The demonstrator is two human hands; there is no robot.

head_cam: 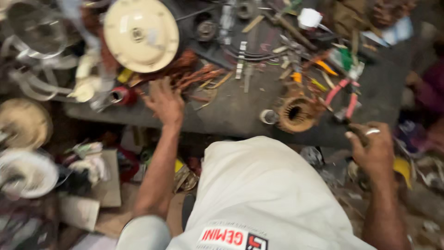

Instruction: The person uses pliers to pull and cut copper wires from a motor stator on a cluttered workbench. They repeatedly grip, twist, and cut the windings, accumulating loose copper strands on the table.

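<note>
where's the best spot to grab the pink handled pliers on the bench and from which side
Take the pink-handled pliers by the two handles, coming from above on the near side by the right hand. They seem to lie flat, handles spread apart, each offering a long bare grip. The head end is blurred among small tools, so that end looks harder to reach cleanly.

A dark grey desk (231, 113) runs across the upper part of the view, its surface crowded and its near edge dropping into shadow. Below it the floor (106, 217) is strewn with scraps of cardboard (108, 185), rags and loose debris, with round metal housings (27, 171) stacked at the left. The light is dim and warm, and the whole scene is blurred.
</note>
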